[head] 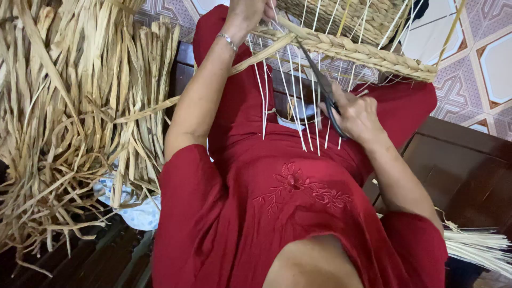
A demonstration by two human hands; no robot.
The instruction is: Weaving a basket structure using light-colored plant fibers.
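Head view, looking down the person's own body. Nearest the camera, a dark red garment with an embroidered flower (298, 186) covers the torso and lap. At lower right, a bundle of thin pale reed sticks (477, 248) lies on a dark brown wooden bench (469, 165). At left, a large heap of dried tan straw-like fibre strips (69, 117) rests partly on a pale patterned cloth (136, 213). Above the lap, the right hand (357, 117) is closed around the handles of a pair of dark metal scissors (320, 80), whose blades run up and to the left, passing in front of the thin pale upright stakes (290, 101) that hang loose from a half-woven basket of braided tan fibre (362, 37). The blade tips reach the thick braided rim (368, 53) of that basket; whether the blades are parted cannot be told. The basket sits over the knees at the top of the view. The left hand (245, 13), with a thin silver bracelet (228, 40) at the wrist, is clasped on the basket's left edge where the braid ends, fingers curled together. Beyond the basket lies a patterned tiled floor (480, 64).
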